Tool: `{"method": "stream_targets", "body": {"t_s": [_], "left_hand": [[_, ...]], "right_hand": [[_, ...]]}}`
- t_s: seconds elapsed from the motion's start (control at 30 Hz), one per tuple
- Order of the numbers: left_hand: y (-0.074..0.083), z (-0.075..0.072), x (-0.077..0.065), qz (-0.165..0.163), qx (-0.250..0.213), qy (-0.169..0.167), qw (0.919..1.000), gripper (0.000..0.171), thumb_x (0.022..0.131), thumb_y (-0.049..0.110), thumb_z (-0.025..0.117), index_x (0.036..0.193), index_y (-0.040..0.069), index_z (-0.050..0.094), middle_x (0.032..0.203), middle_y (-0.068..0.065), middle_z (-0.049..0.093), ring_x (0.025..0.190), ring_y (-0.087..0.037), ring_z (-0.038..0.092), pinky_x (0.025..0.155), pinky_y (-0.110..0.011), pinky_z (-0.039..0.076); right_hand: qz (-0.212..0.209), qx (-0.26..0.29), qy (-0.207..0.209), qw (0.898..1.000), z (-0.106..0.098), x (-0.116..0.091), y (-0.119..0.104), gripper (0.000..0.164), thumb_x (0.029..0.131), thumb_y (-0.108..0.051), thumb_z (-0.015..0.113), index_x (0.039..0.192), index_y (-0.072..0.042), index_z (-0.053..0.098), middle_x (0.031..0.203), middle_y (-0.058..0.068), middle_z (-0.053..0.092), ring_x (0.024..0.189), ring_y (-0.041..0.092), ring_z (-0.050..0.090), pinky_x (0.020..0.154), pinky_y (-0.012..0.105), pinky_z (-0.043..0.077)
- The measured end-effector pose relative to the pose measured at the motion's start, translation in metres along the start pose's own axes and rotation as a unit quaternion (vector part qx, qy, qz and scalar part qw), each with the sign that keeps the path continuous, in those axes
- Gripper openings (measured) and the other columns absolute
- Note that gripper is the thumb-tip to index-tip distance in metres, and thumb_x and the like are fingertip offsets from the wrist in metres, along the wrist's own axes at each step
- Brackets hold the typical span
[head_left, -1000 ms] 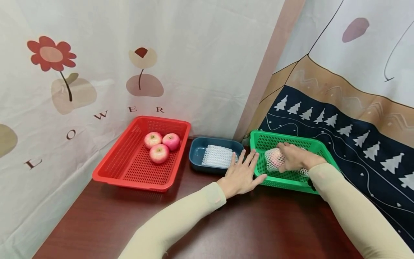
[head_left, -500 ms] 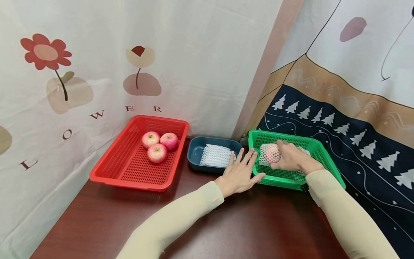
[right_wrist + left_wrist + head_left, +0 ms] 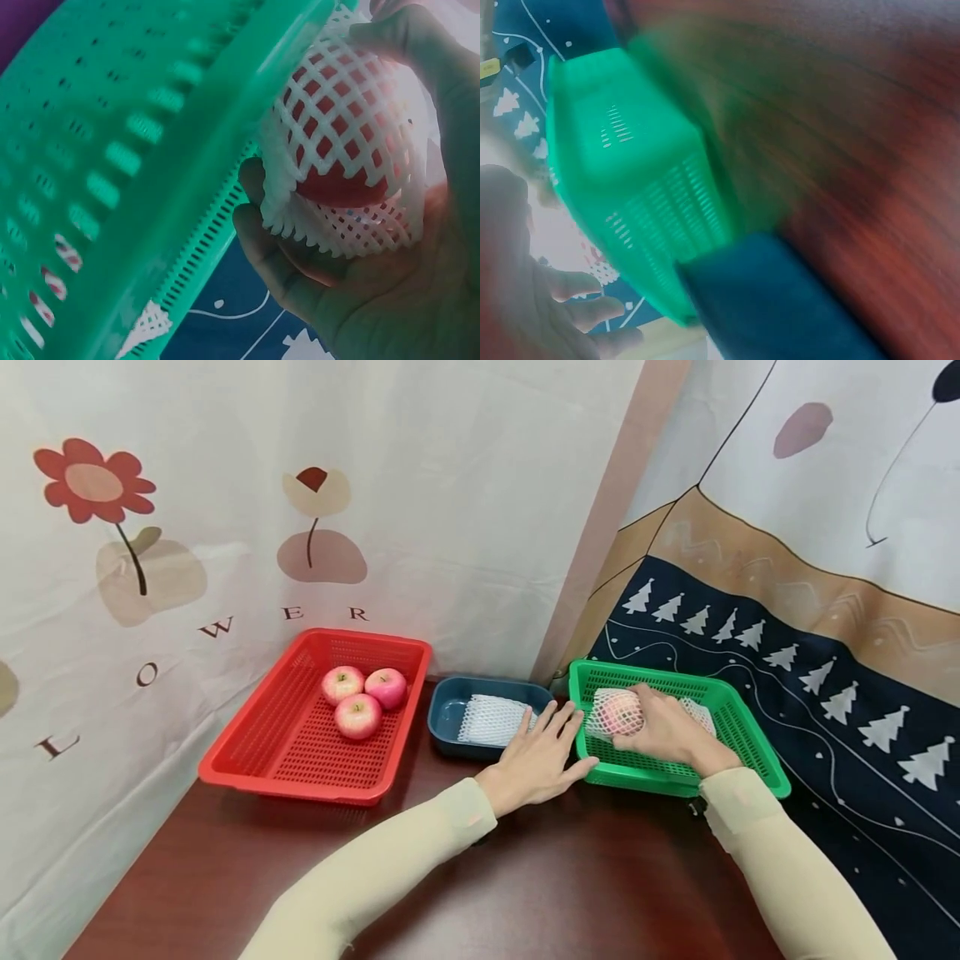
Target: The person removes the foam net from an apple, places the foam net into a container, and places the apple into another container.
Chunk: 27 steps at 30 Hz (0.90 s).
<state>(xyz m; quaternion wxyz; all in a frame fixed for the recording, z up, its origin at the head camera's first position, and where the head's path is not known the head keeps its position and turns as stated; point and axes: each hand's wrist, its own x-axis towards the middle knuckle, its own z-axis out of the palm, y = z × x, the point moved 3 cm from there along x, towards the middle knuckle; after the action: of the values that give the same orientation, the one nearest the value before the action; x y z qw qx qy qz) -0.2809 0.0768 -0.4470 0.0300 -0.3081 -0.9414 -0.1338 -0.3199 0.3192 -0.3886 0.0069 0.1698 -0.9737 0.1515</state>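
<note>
Found right hand [image 3: 663,727] grasping a net-wrapped apple [image 3: 621,713], with thumb and fingers curled about the white foam sleeve [image 3: 345,135] and red skin visible through the mesh; located that apple at the left part of the green basket [image 3: 637,779]; could not establish contact with the basket floor; noted a second foam net [image 3: 699,714] in the same basket, to the right and partly behind the hand, contents not made out; found left hand [image 3: 536,760] released, with fingers straight and spread, extended across the front right corner of the dark blue box [image 3: 447,714] to the green basket's left rim, obscuring both there; could not confirm contact with either; observed white foam netting [image 3: 487,720] lying flat in that box, partly covered by the left fingers; recorded the box between the green basket and a red basket [image 3: 300,760]; counted three bare apples [image 3: 357,717] grouped in the latter; noted all containers on a red-brown tabletop [image 3: 525,893], backed by a flower-printed curtain [image 3: 420,502] and, at right, a dark blue tree-printed panel [image 3: 862,793].
</note>
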Motion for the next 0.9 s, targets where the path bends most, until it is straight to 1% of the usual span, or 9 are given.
{"method": "stream_targets", "body": {"t_s": [0.2, 0.3, 0.43, 0.53, 0.67, 0.77, 0.9], "left_hand": [[-0.006, -0.013, -0.013, 0.004, -0.007, 0.014, 0.9999, 0.086, 0.12, 0.073, 0.037, 0.185, 0.016, 0.032, 0.195, -0.008, 0.028, 0.183, -0.036, 0.026, 0.147, -0.068, 0.023], [-0.008, -0.02, -0.02, 0.004, -0.008, 0.023, 0.9997, 0.084, 0.12, 0.072, 0.038, 0.184, 0.016, 0.037, 0.194, -0.008, 0.033, 0.181, -0.036, 0.03, 0.147, -0.067, 0.025], [-0.012, -0.028, -0.031, 0.006, -0.011, 0.029, 0.9995, 0.082, 0.12, 0.07, 0.041, 0.183, 0.017, 0.04, 0.192, -0.008, 0.037, 0.18, -0.035, 0.034, 0.147, -0.067, 0.025], [-0.015, -0.032, -0.039, 0.009, -0.014, 0.029, 0.9994, 0.081, 0.12, 0.07, 0.043, 0.182, 0.018, 0.041, 0.192, -0.008, 0.038, 0.18, -0.035, 0.034, 0.147, -0.066, 0.025], [-0.02, -0.037, -0.049, 0.01, -0.015, 0.035, 0.9992, 0.081, 0.119, 0.069, 0.046, 0.181, 0.018, 0.042, 0.191, -0.008, 0.04, 0.178, -0.035, 0.036, 0.146, -0.067, 0.027], [-0.025, -0.044, -0.057, 0.007, -0.024, 0.043, 0.9988, 0.081, 0.118, 0.067, 0.05, 0.181, 0.018, 0.043, 0.19, -0.008, 0.041, 0.177, -0.036, 0.039, 0.145, -0.067, 0.028], [-0.035, -0.053, -0.067, 0.003, -0.03, 0.068, 0.9972, 0.079, 0.117, 0.064, 0.055, 0.179, 0.016, 0.045, 0.187, -0.009, 0.046, 0.174, -0.035, 0.044, 0.144, -0.069, 0.032]], "right_hand": [[0.013, 0.019, 0.019, 1.0, 0.002, -0.005, -0.006, 0.095, 0.095, -0.042, 0.088, 0.167, 0.005, 0.048, 0.145, 0.029, 0.071, 0.115, 0.04, 0.075, 0.1, 0.063, 0.068], [0.021, 0.031, 0.022, 0.999, 0.003, -0.008, -0.011, 0.098, 0.096, -0.044, 0.087, 0.171, 0.002, 0.044, 0.15, 0.029, 0.069, 0.119, 0.042, 0.074, 0.102, 0.064, 0.067], [0.029, 0.044, 0.024, 0.998, 0.003, -0.012, -0.019, 0.098, 0.097, -0.047, 0.086, 0.172, -0.001, 0.043, 0.153, 0.028, 0.068, 0.124, 0.043, 0.073, 0.106, 0.067, 0.066], [0.028, 0.053, 0.034, 0.998, 0.003, -0.015, -0.026, 0.098, 0.097, -0.047, 0.086, 0.173, -0.003, 0.043, 0.156, 0.028, 0.067, 0.128, 0.044, 0.072, 0.109, 0.068, 0.064], [0.022, 0.068, 0.044, 0.996, 0.003, -0.018, -0.037, 0.097, 0.097, -0.047, 0.087, 0.174, -0.006, 0.043, 0.159, 0.026, 0.066, 0.132, 0.044, 0.072, 0.111, 0.071, 0.063], [0.011, 0.079, 0.051, 0.995, 0.005, -0.019, -0.047, 0.096, 0.098, -0.047, 0.087, 0.174, -0.008, 0.043, 0.157, 0.023, 0.068, 0.131, 0.043, 0.073, 0.11, 0.069, 0.064], [-0.013, 0.094, 0.067, 0.993, 0.009, -0.019, -0.061, 0.094, 0.096, -0.043, 0.089, 0.172, -0.011, 0.045, 0.148, 0.02, 0.073, 0.12, 0.037, 0.077, 0.1, 0.061, 0.069]]}}
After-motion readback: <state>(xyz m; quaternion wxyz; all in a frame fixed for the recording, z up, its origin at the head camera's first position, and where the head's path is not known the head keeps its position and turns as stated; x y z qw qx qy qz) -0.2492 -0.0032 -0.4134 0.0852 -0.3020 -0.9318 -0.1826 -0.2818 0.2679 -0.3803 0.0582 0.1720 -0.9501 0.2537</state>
